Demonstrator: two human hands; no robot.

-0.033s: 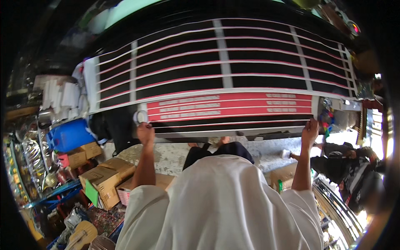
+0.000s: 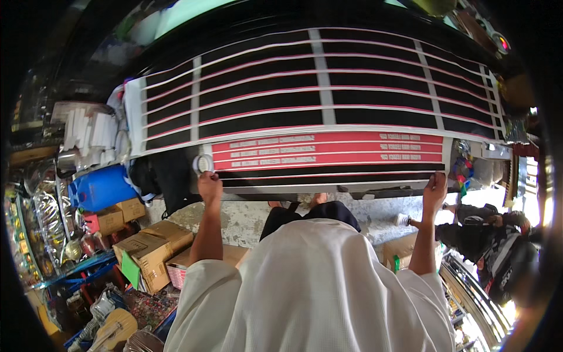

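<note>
A wide black sheet [image 2: 264, 97] with white-and-red lines and grey cross bands covers the table ahead of me. Along its near side lies a red strip panel [image 2: 328, 150] with rows of pale lettering. In front of that panel, a long, narrow black strip [image 2: 328, 175] with pale edges runs from hand to hand. My left hand [image 2: 210, 186] is closed at the strip's left end, beside a white tape roll [image 2: 202, 163]. Closed at the right end is my right hand [image 2: 434, 190], its fingers pinched together. Both fingertips are partly hidden.
To the left stand a blue plastic container [image 2: 101, 189] and cardboard boxes [image 2: 153, 252]; a guitar-shaped thing [image 2: 116, 330] lies lower down. White rolls or papers [image 2: 88, 129] sit by the table's left end. Another person [image 2: 498, 246] in dark clothes is at the right.
The whole view has shifted slightly, so the table sits a little farther right in it. My right hand has come slightly nearer to me. Both hands stay closed at the strip's ends.
</note>
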